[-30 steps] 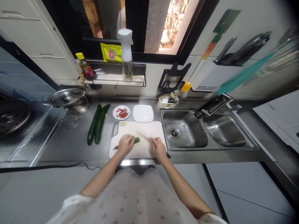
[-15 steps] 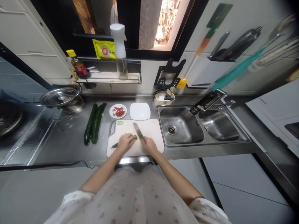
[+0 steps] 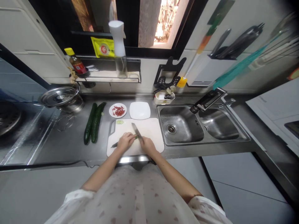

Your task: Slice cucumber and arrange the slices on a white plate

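Note:
My left hand [image 3: 125,142] is closed over a cucumber [image 3: 114,145], whose dark tapered end sticks out to the left and whose cut end shows by my fingertips. In my right hand [image 3: 148,145] is a kitchen knife [image 3: 136,130], its blade pointing away from me and lying against the cut end. Both hands are over a white cutting board [image 3: 155,130] with a grey handle. A few pale green cucumber slices [image 3: 120,122] lie at the board's far left corner. My palm hides the cucumber's middle.
Two whole cucumbers [image 3: 95,124] lie left of the board. Behind it stand a small plate [image 3: 111,114] of chopped red bits and a white square plate [image 3: 140,110]. A double sink [image 3: 184,124] is at right, a lidded steel pot [image 3: 70,102] at left.
The knife has shifted slightly left, bringing its blade against the cucumber's cut end. My right hand has moved a little left with it; my left hand keeps its grip.

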Demonstrator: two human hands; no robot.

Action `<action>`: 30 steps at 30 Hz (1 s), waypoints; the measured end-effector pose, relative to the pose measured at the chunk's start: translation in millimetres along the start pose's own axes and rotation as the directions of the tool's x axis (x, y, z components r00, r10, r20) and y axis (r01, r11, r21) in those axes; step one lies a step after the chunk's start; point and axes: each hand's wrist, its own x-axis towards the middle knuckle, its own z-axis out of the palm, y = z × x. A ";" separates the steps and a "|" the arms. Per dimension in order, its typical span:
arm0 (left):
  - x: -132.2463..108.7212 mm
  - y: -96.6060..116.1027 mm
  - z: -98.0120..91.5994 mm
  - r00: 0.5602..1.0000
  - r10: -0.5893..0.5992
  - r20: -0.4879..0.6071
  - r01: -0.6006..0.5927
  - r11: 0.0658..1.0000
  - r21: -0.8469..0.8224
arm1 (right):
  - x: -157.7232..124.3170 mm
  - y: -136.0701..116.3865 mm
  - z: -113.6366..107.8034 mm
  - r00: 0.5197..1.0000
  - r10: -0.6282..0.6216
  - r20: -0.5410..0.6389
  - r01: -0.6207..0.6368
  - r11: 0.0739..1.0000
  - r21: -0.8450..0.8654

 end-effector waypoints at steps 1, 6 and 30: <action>0.2 0.3 -0.5 1.000 -0.001 0.003 0.001 1.000 0.003 | 0.0 -0.4 0.1 1.000 0.001 0.003 -0.001 1.000 -0.002; 0.7 1.7 -2.6 1.000 0.011 -0.007 -0.011 1.000 0.001 | 0.4 -1.8 0.9 1.000 0.009 0.012 -0.009 1.000 -0.021; -2.4 -0.7 4.8 0.993 0.073 -0.091 -0.075 0.997 -0.017 | -17.3 -2.4 -7.2 0.988 0.022 0.151 -0.007 0.995 -0.101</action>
